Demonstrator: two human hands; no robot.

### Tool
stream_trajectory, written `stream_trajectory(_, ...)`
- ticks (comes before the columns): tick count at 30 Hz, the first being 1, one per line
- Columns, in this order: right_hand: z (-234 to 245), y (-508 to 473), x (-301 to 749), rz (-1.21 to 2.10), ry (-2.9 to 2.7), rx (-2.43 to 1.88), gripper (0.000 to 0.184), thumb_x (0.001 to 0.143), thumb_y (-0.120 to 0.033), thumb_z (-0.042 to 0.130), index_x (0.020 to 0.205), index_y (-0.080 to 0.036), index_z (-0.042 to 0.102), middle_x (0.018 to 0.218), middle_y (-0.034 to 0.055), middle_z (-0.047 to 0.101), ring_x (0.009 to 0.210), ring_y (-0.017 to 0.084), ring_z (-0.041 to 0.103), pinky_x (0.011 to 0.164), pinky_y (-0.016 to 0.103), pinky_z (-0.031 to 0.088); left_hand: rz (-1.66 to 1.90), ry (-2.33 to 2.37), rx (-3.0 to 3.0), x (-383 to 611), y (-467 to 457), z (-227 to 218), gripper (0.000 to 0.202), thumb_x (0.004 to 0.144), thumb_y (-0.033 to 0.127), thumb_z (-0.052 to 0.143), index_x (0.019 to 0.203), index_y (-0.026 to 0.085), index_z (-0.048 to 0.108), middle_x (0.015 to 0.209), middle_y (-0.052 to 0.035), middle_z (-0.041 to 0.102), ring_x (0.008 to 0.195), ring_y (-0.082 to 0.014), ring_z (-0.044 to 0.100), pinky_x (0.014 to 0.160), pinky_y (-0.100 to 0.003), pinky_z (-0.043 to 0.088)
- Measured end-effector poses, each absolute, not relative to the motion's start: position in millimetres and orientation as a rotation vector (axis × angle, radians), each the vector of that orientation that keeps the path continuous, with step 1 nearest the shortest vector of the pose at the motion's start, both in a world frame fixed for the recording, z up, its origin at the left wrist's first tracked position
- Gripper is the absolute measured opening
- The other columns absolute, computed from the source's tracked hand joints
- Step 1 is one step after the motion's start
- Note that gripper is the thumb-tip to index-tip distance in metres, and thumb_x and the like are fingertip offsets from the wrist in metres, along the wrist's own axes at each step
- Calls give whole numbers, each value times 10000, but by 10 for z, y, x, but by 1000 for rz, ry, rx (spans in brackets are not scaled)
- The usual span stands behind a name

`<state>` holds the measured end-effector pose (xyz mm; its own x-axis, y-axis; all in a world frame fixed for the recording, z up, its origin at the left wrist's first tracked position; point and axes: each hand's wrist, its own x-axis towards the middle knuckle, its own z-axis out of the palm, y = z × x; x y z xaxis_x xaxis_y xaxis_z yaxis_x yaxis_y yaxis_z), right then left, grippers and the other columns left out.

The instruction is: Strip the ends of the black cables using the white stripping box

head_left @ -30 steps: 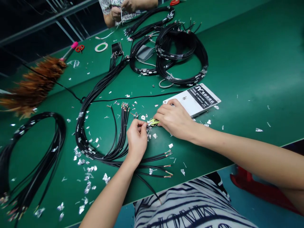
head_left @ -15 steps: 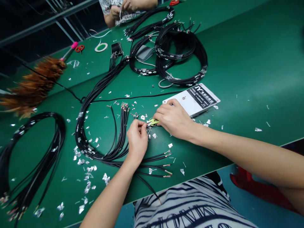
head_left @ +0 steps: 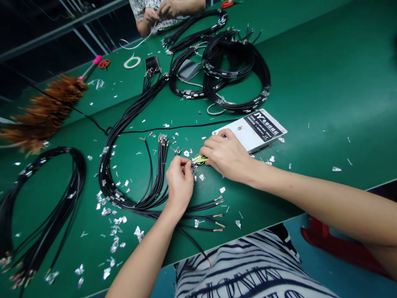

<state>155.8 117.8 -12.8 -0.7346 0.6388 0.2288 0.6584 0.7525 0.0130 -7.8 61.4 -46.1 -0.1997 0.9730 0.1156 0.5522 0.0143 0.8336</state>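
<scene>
My left hand (head_left: 180, 182) is closed, thumb and fingertips pinched on the end of a black cable; the tip itself is mostly hidden. My right hand (head_left: 225, 157) wraps around small snips with yellow-green handles (head_left: 202, 159), their jaws touching or very near that cable end. Under and beside my left hand lies a curved bundle of black cables (head_left: 107, 182), its stripped ends showing copper and coloured wires (head_left: 163, 138). Just beyond my right hand sits a flat white box with a black label (head_left: 263, 126).
Foil scraps (head_left: 114, 244) litter the green table (head_left: 325, 103). More coiled cables lie at left (head_left: 79, 165) and at the back (head_left: 266, 78). A brown feather duster (head_left: 52, 107), red scissors (head_left: 104, 64) and a tape roll (head_left: 132, 62) lie at far left. Across the table are a co-worker's hands (head_left: 159, 12).
My hands, the snips and the cable end stay almost in place. Across the table, the co-worker's hands have shifted slightly, and the white strip hanging from them now slants down to the left.
</scene>
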Motion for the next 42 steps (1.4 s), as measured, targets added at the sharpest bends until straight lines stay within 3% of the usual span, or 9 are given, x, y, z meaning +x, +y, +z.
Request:
stream_trajectory(6,-74,1146,1580,-107,-2719,-1019,39,877,-129,648,908,-149,660,952,82,707,965,270,604,890,407,282,1079,1814,1549,-87,610,-480,120,865,264,505,759,208,512,683,5,543,602,-149,513,526,-245,340)
stream_trajectory(10,-39,1025,1910,12,-2390,-1010,111,948,-191,587,1044,-181,640,1127,75,711,1065,248,623,934,409,342,1096,1797,1534,-98,610,-483,127,866,275,506,760,208,524,644,19,535,559,-141,501,518,-241,343)
stream_trajectory(15,-165,711,2282,22,-2052,-1115,144,934,-107,527,977,-220,604,1150,75,717,1113,258,625,916,414,418,1104,1789,1543,-118,621,-465,131,854,279,525,748,203,538,629,18,535,552,-144,504,512,-239,345)
stream_trajectory(24,-328,661,2241,-136,-2141,-1093,220,870,-18,580,921,-232,581,1102,6,745,1086,233,635,934,401,369,1061,1850,1601,-161,571,-474,138,868,275,506,756,201,536,697,-13,586,638,-165,569,534,-241,393)
stream_trajectory(29,-295,672,2231,-88,-2093,-1075,188,901,-36,559,911,-222,577,1061,36,751,1085,259,619,913,419,391,1071,1883,1598,-274,513,-463,134,887,270,494,783,198,537,705,-7,594,603,-148,564,542,-242,416)
stream_trajectory(33,-272,419,2044,164,-2065,-969,140,925,-90,555,989,-207,595,1089,78,723,1108,262,599,923,441,419,1090,1884,1591,-343,449,-444,69,909,261,488,877,204,507,708,14,572,567,-129,554,541,-235,439)
stream_trajectory(37,-344,40,1776,765,-2257,-715,154,971,-226,519,1077,-183,622,1038,79,696,938,212,623,793,368,498,1081,1876,1894,-487,358,-459,184,906,173,469,1089,191,464,964,-70,592,759,-160,613,705,-298,512)
stream_trajectory(42,-510,-112,1651,910,-2289,-654,273,991,-87,400,1002,-156,664,928,69,689,827,195,589,723,333,508,478,1968,2533,-824,290,-402,235,898,96,420,937,204,624,1203,-162,574,1111,-307,540,893,-473,437)
